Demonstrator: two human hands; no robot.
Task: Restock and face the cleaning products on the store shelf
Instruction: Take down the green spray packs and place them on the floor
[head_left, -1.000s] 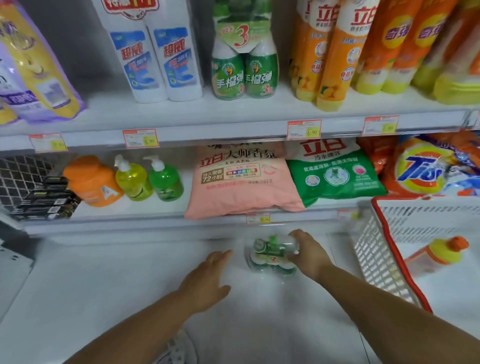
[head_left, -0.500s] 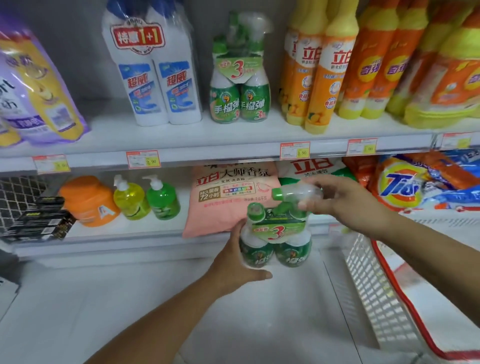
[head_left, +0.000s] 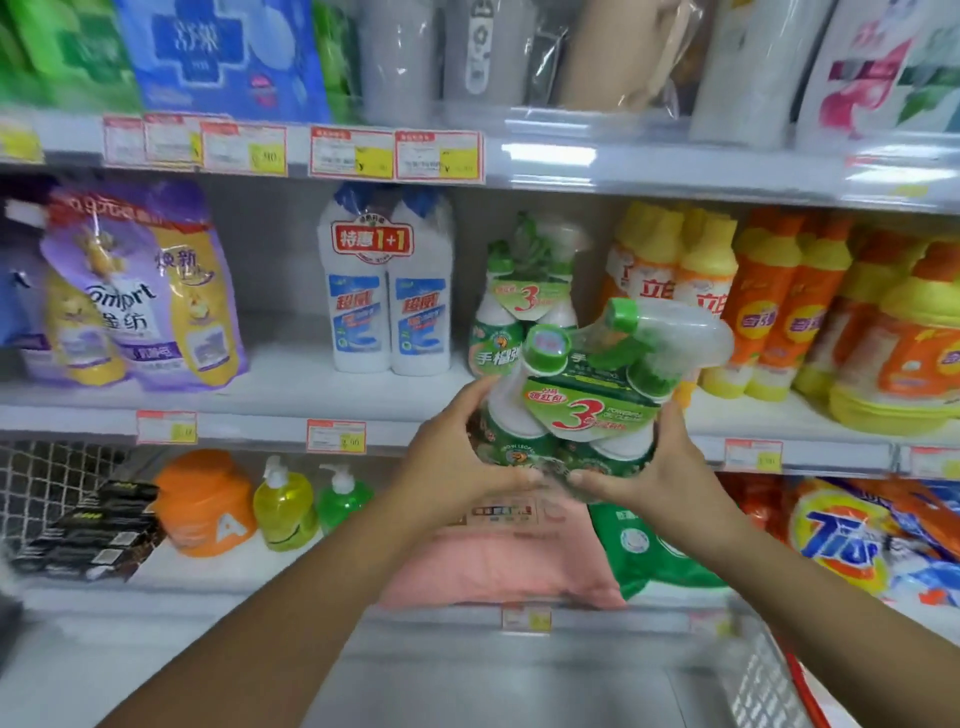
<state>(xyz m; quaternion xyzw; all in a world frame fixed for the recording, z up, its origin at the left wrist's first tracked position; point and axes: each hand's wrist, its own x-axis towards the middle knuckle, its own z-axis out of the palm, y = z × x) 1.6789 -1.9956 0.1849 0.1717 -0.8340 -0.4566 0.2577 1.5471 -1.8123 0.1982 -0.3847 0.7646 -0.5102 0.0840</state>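
While both hands grasp pack, it hangs in air just in front of middle shelf, ahead of matching rear pack standing there. Left hand curls round lower left side, right hand round lower right. Pack tilted, trigger head leaning right.

Risks:
- wrap looks slick, grip low, load top-heavy: pack could tip out
- trigger head near yellow bottles: may knock them on push-in
- hard push shoves rear pack toward white bottles
- tilt at set-down leaves label off front
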